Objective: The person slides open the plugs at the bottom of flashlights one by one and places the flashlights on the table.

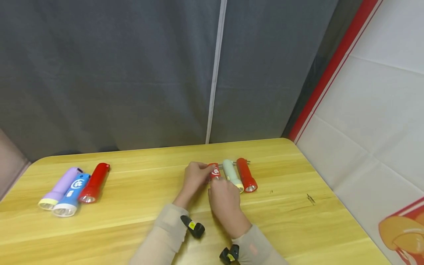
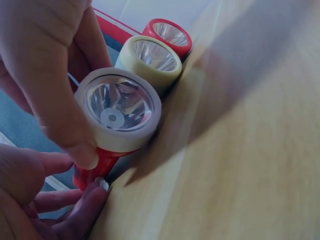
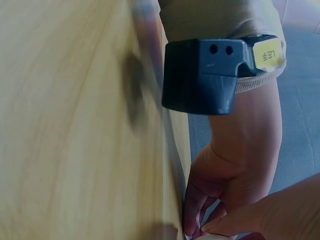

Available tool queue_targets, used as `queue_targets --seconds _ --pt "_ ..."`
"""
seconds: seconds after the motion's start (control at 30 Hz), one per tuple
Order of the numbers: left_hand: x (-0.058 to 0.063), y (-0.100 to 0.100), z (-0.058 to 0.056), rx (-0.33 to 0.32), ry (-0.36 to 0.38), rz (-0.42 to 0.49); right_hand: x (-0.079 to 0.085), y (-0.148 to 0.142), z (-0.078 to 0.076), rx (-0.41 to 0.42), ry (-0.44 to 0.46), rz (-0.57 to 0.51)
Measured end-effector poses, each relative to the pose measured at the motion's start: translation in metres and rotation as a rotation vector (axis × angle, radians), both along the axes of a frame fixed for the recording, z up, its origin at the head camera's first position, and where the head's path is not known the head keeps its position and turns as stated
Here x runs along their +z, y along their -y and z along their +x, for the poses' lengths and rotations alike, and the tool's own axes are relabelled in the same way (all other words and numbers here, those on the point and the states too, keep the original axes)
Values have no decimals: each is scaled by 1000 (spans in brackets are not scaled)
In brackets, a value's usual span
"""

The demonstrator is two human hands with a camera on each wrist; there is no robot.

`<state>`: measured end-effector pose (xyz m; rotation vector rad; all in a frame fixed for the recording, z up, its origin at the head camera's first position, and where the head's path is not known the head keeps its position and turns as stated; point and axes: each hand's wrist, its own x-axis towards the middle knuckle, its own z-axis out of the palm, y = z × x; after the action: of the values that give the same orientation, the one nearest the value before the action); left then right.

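Both hands are on a red flashlight with a white emblem and, in the left wrist view, a white-rimmed lens head. My left hand pinches its narrow far end. Nearer me, my right hand grips it by the lens head and covers that part in the head view. Just right of it lie a pale green flashlight and another red flashlight, lenses facing me. In the right wrist view, my left hand shows beyond the right hand's fingers; the flashlight is mostly cut off there.
A thin metal rod runs behind the right-hand flashlights. Toward the table's left side lie a purple flashlight, a blue flashlight and a red flashlight. A grey curtain hangs behind the wooden table.
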<state>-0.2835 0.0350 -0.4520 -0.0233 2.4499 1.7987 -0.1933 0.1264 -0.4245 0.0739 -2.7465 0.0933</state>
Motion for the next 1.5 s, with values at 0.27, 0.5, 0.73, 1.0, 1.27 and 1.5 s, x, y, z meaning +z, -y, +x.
queue_targets --seconds 0.27,0.5,0.73,1.0,1.27,1.5 --pt "-3 3 0 16 14 17 1 1 1 12 37 -19" --pt "-1 8 0 37 9 6 2 4 -1 29 23 8" --pt "8 21 8 25 -22 -46 7 7 -2 50 24 -6" --pt "33 49 33 6 -78 -187 26 3 1 148 -3 -116" --pt "40 68 51 -45 -110 -394 18 -13 1 344 134 -307" --pt "54 103 59 -60 -128 -560 13 -6 -2 435 310 -379"
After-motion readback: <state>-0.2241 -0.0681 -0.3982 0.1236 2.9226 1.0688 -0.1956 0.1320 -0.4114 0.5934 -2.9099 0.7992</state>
